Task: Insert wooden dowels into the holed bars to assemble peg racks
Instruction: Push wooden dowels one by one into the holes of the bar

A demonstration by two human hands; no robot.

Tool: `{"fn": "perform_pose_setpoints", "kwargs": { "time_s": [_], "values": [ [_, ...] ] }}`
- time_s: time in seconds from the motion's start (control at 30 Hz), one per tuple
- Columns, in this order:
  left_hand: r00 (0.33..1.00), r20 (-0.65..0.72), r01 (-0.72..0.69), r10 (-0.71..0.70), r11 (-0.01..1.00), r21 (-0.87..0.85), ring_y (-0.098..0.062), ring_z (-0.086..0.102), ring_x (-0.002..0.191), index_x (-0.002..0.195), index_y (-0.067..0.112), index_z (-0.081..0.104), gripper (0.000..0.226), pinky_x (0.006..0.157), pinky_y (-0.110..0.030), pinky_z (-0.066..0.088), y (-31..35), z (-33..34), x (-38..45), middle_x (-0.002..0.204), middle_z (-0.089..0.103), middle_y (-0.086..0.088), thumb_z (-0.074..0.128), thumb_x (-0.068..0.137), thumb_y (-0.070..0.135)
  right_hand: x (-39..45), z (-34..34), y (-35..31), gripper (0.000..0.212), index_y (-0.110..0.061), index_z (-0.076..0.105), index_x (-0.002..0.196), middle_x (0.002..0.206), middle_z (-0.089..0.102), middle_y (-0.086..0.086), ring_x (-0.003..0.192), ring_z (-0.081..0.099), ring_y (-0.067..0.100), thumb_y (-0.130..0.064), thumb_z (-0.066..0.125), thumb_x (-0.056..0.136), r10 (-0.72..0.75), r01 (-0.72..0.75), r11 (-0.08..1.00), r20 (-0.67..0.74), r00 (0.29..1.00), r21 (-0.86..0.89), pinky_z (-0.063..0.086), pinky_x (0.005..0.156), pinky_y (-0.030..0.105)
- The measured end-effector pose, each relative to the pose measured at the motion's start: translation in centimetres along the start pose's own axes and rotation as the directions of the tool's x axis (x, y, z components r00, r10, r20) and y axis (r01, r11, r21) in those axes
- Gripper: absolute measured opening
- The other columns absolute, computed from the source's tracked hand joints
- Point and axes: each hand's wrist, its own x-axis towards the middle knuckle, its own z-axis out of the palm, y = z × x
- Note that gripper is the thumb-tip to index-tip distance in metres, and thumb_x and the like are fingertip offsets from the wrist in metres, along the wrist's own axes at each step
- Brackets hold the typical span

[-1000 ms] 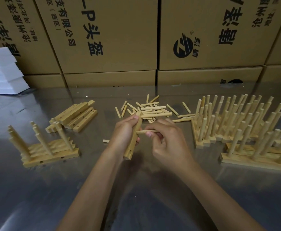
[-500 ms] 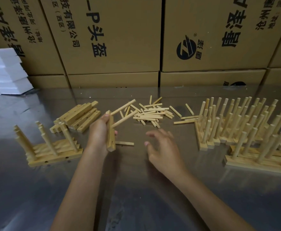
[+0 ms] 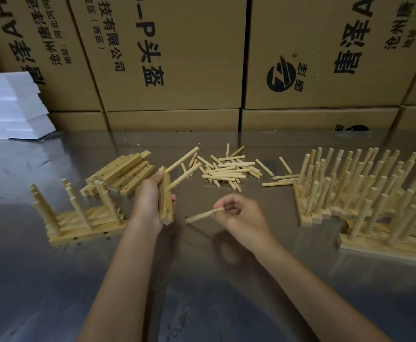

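I saw the left hand [image 3: 145, 206] gripping a bar [image 3: 165, 198] upright at centre, two dowels [image 3: 182, 169] stuck in its top holes. The right hand [image 3: 241, 215] pinched a loose dowel [image 3: 199, 216] just right of the bar, not touching it. Dowel pile [image 3: 229, 170] upper centre, bare bars [image 3: 125, 175] upper left, racks [image 3: 365, 188] right, more racks [image 3: 78, 213] left. Shiny table [image 3: 202, 280]; cartons [image 3: 177, 58] behind, white foam [image 3: 9, 107] at far left.
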Motion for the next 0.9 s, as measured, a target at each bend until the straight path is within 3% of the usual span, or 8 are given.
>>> {"fn": "perform_pose_setpoints", "kwargs": {
  "time_s": [0.13, 0.2, 0.3, 0.4, 0.5, 0.57, 0.7, 0.9],
  "values": [
    [0.999, 0.045, 0.006, -0.006, 1.000, 0.001, -0.012, 0.051, 0.044, 0.110, 0.014, 0.061, 0.020, 0.043, -0.020, 0.045, -0.1, 0.6, -0.6, 0.071, 0.061, -0.004, 0.050, 0.102, 0.028, -0.8, -2.1, -1.4, 0.006, -0.014, 0.074, 0.087, 0.090, 0.075, 0.000, 0.087, 0.068, 0.015, -0.010, 0.074, 0.083, 0.104, -0.113, 0.912, 0.046, 0.994, 0.394, 0.052, 0.080, 0.028],
    [0.995, 0.096, 0.036, -0.034, 0.999, -0.012, -0.012, 0.050, 0.043, 0.107, 0.013, 0.060, 0.019, 0.041, -0.018, 0.044, -0.2, 1.0, -0.9, 0.072, 0.060, -0.004, 0.047, 0.104, 0.027, -1.3, -2.7, -1.9, 0.015, -0.012, 0.070, 0.103, 0.092, 0.076, 0.007, 0.086, 0.072, 0.023, -0.019, 0.068, 0.091, 0.084, -0.107, 0.873, 0.069, 0.994, 0.476, 0.057, 0.079, 0.032],
    [0.986, 0.151, 0.075, -0.070, 0.997, -0.027, -0.011, 0.047, 0.041, 0.098, 0.014, 0.059, 0.020, 0.038, -0.016, 0.042, -0.6, 1.8, -1.3, 0.070, 0.058, -0.004, 0.044, 0.104, 0.026, -2.0, -2.6, -2.5, 0.016, -0.022, 0.068, 0.108, 0.073, 0.070, 0.001, 0.057, 0.063, 0.012, -0.031, 0.060, 0.097, -0.027, 0.013, 0.961, 0.046, 0.999, 0.275, 0.051, 0.054, 0.021],
    [0.982, 0.176, 0.080, -0.074, 0.996, -0.026, -0.010, 0.047, 0.039, 0.098, 0.012, 0.059, 0.022, 0.039, -0.017, 0.042, -1.1, 2.5, -1.5, 0.072, 0.058, -0.005, 0.044, 0.105, 0.026, -2.8, -1.4, -2.4, 0.022, -0.025, 0.070, 0.114, 0.101, 0.072, -0.012, 0.091, 0.065, 0.003, -0.024, 0.053, 0.100, -0.303, 0.316, 0.934, 0.099, 0.948, -0.166, 0.050, 0.080, 0.022],
    [0.975, 0.204, 0.096, -0.086, 0.995, -0.038, -0.013, 0.048, 0.047, 0.111, 0.010, 0.060, 0.023, 0.041, -0.020, 0.044, -1.5, 2.9, -1.8, 0.076, 0.060, -0.006, 0.047, 0.103, 0.027, -3.7, -0.5, -2.3, 0.030, -0.033, 0.061, 0.122, 0.111, 0.066, -0.014, 0.097, 0.057, 0.006, -0.022, 0.048, 0.097, -0.388, 0.454, 0.770, 0.237, 0.891, -0.447, 0.042, 0.073, 0.021],
    [0.974, 0.207, 0.105, -0.096, 0.994, -0.036, -0.015, 0.049, 0.048, 0.116, 0.012, 0.061, 0.025, 0.042, -0.021, 0.044, -1.6, 3.1, -1.9, 0.075, 0.061, -0.005, 0.048, 0.103, 0.029, -4.0, -0.5, -2.6, 0.022, -0.029, 0.060, 0.112, 0.099, 0.061, -0.014, 0.093, 0.051, 0.007, -0.020, 0.051, 0.094, -0.440, 0.510, 0.715, 0.258, 0.860, -0.479, 0.036, 0.066, 0.024],
    [0.979, 0.188, 0.084, -0.083, 0.996, 0.003, -0.017, 0.051, 0.051, 0.118, 0.013, 0.062, 0.028, 0.041, -0.022, 0.045, -1.7, 3.3, -1.7, 0.070, 0.063, -0.004, 0.050, 0.101, 0.032, -4.0, -0.9, -3.2, 0.016, -0.019, 0.066, 0.100, 0.088, 0.060, -0.007, 0.088, 0.043, 0.013, -0.011, 0.055, 0.091, -0.522, 0.565, 0.619, 0.251, 0.815, -0.545, 0.041, 0.074, 0.033],
    [0.980, 0.193, 0.047, -0.050, 0.999, 0.021, -0.018, 0.044, 0.047, 0.140, 0.011, 0.054, 0.044, 0.046, -0.027, 0.037, -2.6, 3.7, -1.4, 0.062, 0.050, 0.000, 0.050, 0.101, 0.032, -4.2, -1.4, -4.1, 0.023, -0.022, 0.069, 0.095, 0.081, 0.052, -0.008, 0.086, 0.038, 0.013, -0.007, 0.056, 0.086, -0.536, 0.600, 0.435, 0.343, 0.771, -0.671, 0.020, 0.075, 0.024]
  ]
}}
